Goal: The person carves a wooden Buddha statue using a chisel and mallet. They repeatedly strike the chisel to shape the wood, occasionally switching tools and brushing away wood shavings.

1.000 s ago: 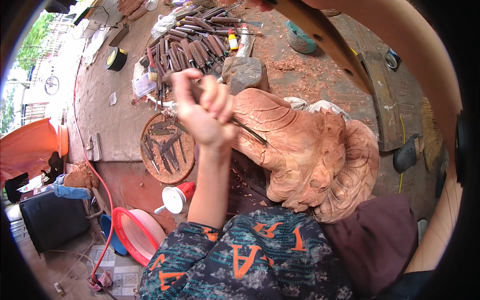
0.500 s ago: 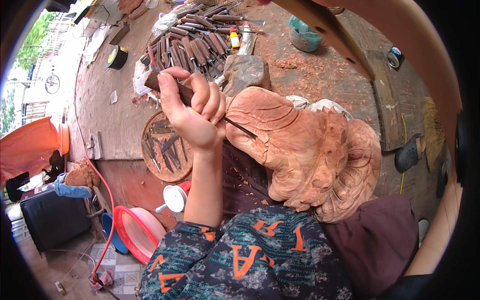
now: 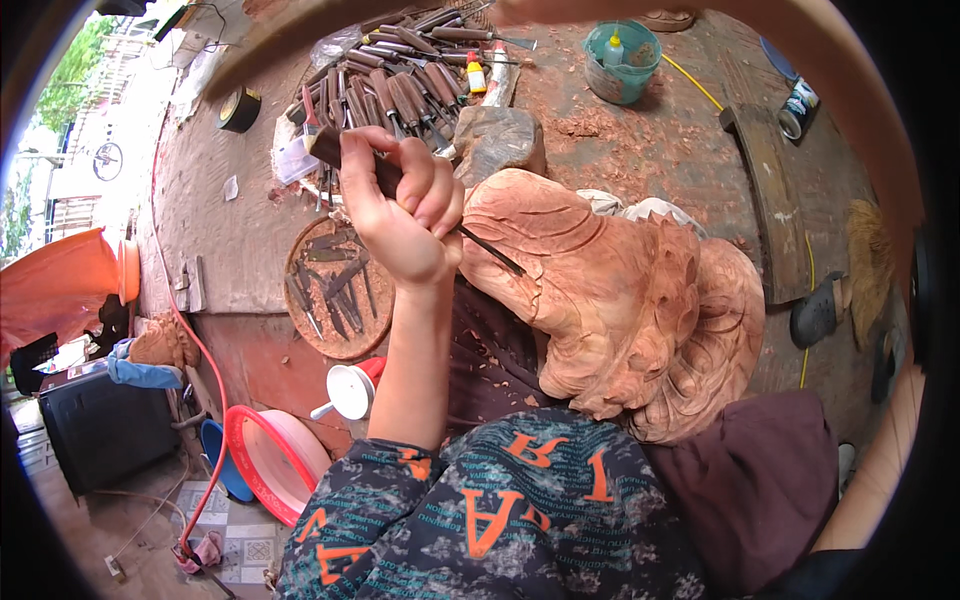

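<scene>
My left hand is closed around the dark wooden handle of a chisel. The chisel's thin metal blade slants down to the right, and its tip meets the upper left part of a reddish wood carving. Curved grooves and ridges cover the carving, which rests against my lap. My right arm arches up the right side to the top edge. There my right hand, partly cut off, grips a long wooden club, blurred and stretching left above the chisel's handle. The right fingers barely show.
Many wooden-handled chisels lie heaped beyond a stone block. A round tray with blades sits left of my forearm. Further out are a teal bucket, a plank, a can and a red-rimmed basin.
The club has swung from the upper right across to the upper left, along with my right hand. My left hand and chisel have shifted slightly right and down.
</scene>
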